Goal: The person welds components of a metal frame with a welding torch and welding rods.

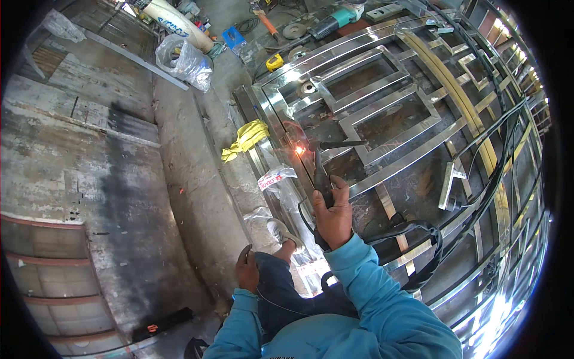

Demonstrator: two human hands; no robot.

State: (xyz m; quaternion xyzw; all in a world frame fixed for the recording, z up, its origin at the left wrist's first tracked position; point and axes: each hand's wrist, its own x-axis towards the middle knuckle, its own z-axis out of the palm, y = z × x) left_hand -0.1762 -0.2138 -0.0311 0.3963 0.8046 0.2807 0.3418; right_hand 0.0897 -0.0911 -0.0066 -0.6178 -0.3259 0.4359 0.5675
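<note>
My right hand [333, 216] is closed around the black handle of a TIG welding torch [322, 179]. At the torch's head, a bright orange glow [299, 150] shows on the near-left edge of a shiny metal frame [391, 122] made of welded tubes and rectangles. Low in front of my body, my left hand [247, 274] is held with its fingers curled together, apart from the frame. Whatever those fingers may pinch is too small to make out. A thin line [281, 309] runs across my dark trousers below that hand.
Black hoses [439, 239] drape over the frame on the right. Beyond it lie an angle grinder [335, 23], a yellow tape measure [274, 62] and an orange-handled hammer [267, 23]. A yellow cloth [246, 139] and clear plastic wrap [278, 177] lie beside the frame; a plastic bag [185, 63] stands far left.
</note>
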